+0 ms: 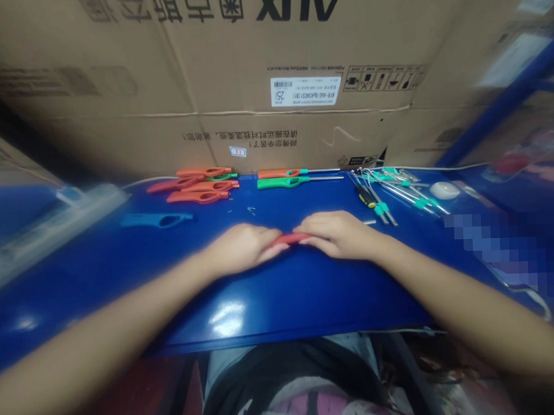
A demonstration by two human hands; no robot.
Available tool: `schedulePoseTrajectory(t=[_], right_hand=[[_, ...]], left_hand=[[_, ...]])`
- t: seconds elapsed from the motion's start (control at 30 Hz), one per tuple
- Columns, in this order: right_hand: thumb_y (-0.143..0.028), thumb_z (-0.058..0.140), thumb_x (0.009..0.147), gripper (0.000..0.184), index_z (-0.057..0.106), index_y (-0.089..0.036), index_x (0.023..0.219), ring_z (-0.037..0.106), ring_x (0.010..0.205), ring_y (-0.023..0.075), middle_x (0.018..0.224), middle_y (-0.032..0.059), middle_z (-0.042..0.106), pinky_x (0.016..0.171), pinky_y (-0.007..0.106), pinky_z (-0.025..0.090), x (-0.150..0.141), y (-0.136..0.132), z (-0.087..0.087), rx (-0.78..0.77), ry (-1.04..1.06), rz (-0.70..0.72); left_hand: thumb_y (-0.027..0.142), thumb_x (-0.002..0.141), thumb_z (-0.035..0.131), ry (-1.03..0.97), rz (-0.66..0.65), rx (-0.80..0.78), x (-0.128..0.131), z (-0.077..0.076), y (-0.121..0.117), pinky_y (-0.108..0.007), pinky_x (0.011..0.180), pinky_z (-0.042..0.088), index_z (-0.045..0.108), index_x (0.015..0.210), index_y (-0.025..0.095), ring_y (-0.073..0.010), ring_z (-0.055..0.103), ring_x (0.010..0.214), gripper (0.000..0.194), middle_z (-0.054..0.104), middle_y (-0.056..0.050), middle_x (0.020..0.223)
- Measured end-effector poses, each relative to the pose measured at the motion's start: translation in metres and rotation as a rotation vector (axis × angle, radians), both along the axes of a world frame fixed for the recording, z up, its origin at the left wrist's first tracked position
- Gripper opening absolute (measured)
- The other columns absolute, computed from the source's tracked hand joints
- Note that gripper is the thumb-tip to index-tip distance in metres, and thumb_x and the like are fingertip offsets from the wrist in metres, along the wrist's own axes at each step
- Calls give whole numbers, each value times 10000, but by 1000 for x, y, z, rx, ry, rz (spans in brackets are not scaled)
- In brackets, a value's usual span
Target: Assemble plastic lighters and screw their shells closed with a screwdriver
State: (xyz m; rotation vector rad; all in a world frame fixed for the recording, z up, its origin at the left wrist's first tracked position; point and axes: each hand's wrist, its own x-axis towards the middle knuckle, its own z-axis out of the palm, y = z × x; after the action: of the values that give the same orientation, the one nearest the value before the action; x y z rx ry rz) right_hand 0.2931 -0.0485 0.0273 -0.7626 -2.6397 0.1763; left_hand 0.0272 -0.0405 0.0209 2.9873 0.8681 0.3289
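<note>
Brown cardboard (235, 57) stands up behind everything, its print upside down to me, and the blue tabletop (270, 286) runs from its foot to just above my lap (282, 364). At my left, some clear plastic (73, 220) lies slantwise on the blue. My left hand (244, 248) and my right hand (341, 234) meet over the middle, well clear of the cardboard, with the fingers of both closed on a red piece (293, 238), one end in each. I have so much of it covered that it may be a handle like the others, but I can't be sure. Ahead and to my right lies a loose heap of metal rods (406, 194) with teal ends; ahead and to my left, orange handles (202, 187) are piled against the cardboard, a bit of green showing among them. Between those two groups lie an orange lighter (278, 173) and a green lighter (276, 183), side by side, rods pointing right. A blue handle (159, 220) sits alone, nearer my left arm. A yellow-and-black screwdriver (364, 196) lies by the rods, a white round thing (444, 191) just right of them, and a few tiny wire bits (251, 209) dot the blue beyond my left hand.
</note>
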Motion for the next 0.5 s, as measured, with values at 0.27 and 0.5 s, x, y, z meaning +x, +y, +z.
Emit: schedulePoseTrajectory(t=[0.27, 0.5], right_hand=[[-336, 517, 1015, 255, 703, -193, 1115, 687, 976, 216, 1063, 80, 746, 793, 304, 487, 4, 4, 8, -35, -96, -72], [-358, 480, 1029, 277, 675, -172, 965, 655, 821, 200, 920, 67, 733, 674, 286, 390, 12, 7, 12, -4, -171, -219]], left_hand=[[460, 1065, 356, 22, -4, -9, -5, 5, 6, -270, 598, 417, 674, 994, 175, -177, 650, 638, 433, 694, -45, 758], [498, 1058, 348, 1, 85, -121, -14, 12, 11, -266, 605, 408, 660, 972, 187, -177, 651, 660, 449, 699, -48, 784]])
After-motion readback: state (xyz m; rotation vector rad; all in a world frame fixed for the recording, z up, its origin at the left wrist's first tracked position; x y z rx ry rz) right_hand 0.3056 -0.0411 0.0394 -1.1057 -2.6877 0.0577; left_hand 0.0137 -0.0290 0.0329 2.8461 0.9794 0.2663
